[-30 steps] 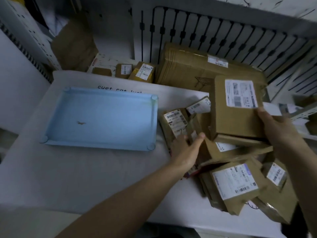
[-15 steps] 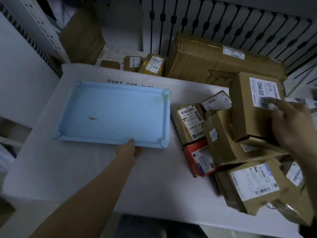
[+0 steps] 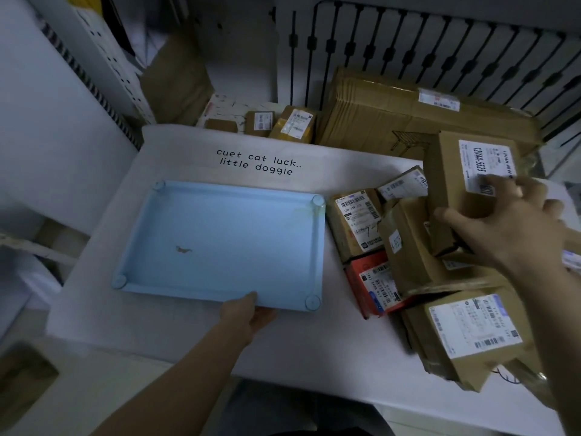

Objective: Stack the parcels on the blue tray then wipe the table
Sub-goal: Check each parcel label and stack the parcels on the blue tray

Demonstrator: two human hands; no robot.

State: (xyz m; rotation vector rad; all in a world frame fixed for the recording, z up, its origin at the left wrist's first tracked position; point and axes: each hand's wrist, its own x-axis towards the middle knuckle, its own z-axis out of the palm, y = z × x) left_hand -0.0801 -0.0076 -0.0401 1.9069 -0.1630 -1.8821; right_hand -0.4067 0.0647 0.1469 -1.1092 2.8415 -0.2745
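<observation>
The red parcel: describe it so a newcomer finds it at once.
Start at the blue tray on the white table and look just past its near right corner. There, at the pile's edge, lies the red parcel, the only red one among brown cardboard.

The white table (image 3: pixel 176 316) carries a blue tray (image 3: pixel 220 196) on its left part. On its right part lies a heap of brown parcels (image 3: pixel 408 256), with one red parcel (image 3: pixel 374 281) at the heap's near-left edge.
</observation>
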